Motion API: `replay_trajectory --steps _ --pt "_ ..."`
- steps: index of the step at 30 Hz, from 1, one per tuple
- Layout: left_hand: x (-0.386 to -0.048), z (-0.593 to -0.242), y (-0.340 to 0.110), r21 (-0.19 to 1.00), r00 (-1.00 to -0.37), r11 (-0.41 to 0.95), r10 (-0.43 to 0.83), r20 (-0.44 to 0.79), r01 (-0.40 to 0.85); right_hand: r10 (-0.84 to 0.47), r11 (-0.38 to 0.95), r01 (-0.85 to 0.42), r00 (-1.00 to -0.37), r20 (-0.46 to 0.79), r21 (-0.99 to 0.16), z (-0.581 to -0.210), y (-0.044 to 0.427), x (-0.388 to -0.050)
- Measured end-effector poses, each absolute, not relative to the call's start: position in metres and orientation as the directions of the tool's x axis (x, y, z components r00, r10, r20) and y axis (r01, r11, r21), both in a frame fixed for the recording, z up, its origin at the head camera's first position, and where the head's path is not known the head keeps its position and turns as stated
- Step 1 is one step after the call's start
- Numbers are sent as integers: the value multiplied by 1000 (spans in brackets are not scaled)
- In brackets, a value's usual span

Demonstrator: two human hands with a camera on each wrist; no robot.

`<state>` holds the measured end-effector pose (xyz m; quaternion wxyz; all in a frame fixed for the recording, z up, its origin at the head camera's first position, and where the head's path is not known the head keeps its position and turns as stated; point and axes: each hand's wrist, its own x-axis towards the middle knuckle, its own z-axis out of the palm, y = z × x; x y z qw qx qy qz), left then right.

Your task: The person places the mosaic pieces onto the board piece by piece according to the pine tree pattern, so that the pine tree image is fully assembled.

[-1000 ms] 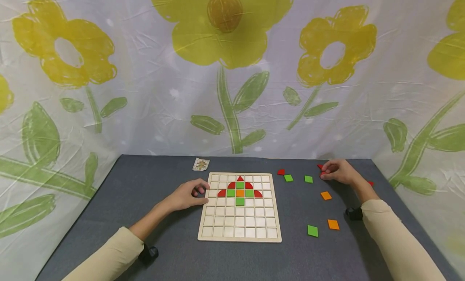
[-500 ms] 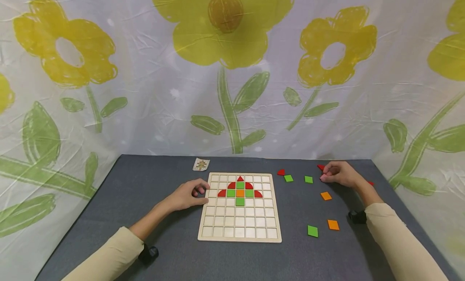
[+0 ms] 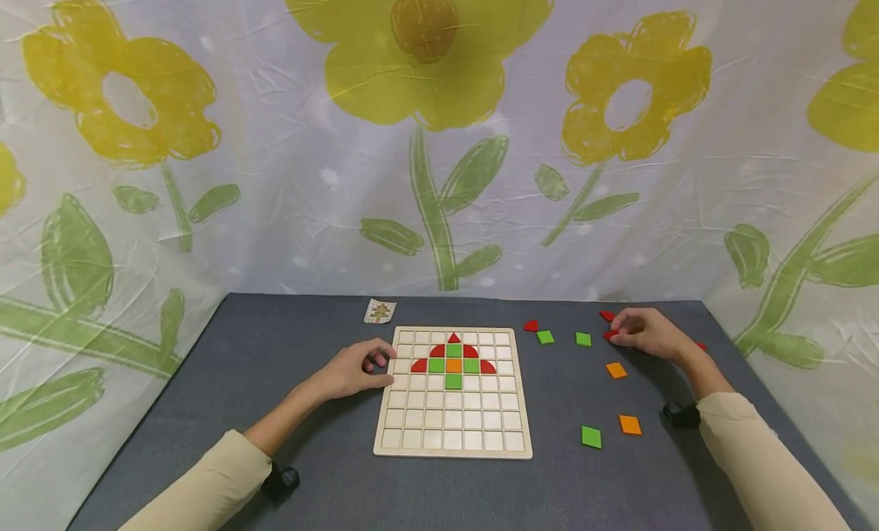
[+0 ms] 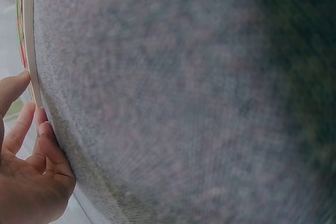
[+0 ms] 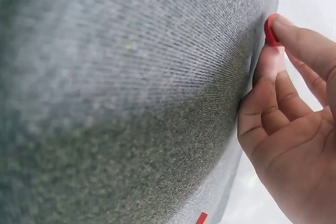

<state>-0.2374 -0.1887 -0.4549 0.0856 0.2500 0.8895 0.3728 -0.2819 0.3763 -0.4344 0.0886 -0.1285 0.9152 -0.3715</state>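
Wooden grid board (image 3: 453, 438) lies flat mid-counter, partly filled with a stepped figure of coloured pieces. On the left, a person's left hand (image 3: 350, 371) rests at the board's left edge, its grip spread, thumb and fingers apart and touching the rim. Just beyond lies a small printed card (image 3: 380, 310), its tree-like motif too small to read in detail. Among the board's pale cells, a red triangle (image 3: 454, 338) tops green squares (image 3: 454, 349) and red curved pieces (image 3: 488, 367) set around one orange square (image 3: 454, 365), with a green square directly beneath it. Right of the board, a loose red piece (image 3: 532, 326) and two green tiles (image 3: 545, 336) sit toward the far side; two orange tiles (image 3: 616, 370) and a third green tile (image 3: 591, 436) lie closer to the person. At right, the right hand (image 3: 648, 334) pinches a red tile (image 3: 610, 336) between thumb and fingertip; whether it is clear of the counter (image 3: 330, 470), I cannot tell. Over the past second that hand has drawn back slightly, leaving another red piece (image 3: 607, 316) in plainer sight beyond its fingers. Nothing on the board has changed meanwhile: the figure has gained no piece. One more red piece (image 3: 701, 346) shows past the right wrist.
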Motion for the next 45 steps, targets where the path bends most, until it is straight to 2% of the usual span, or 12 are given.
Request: replay_trajectory --steps 18,34,45 --pt "-236 -454 -189 708 -858 594 512 35 383 -359 617 -266 -933 36 -741 -431 369 -264" --pt "-235 -453 -188 706 -859 595 510 37 384 -472 500 -353 -877 93 -790 -423 336 -258" --pt "-236 -455 -188 710 -858 592 512 35 382 -595 425 -486 -786 169 -764 -419 310 -250"
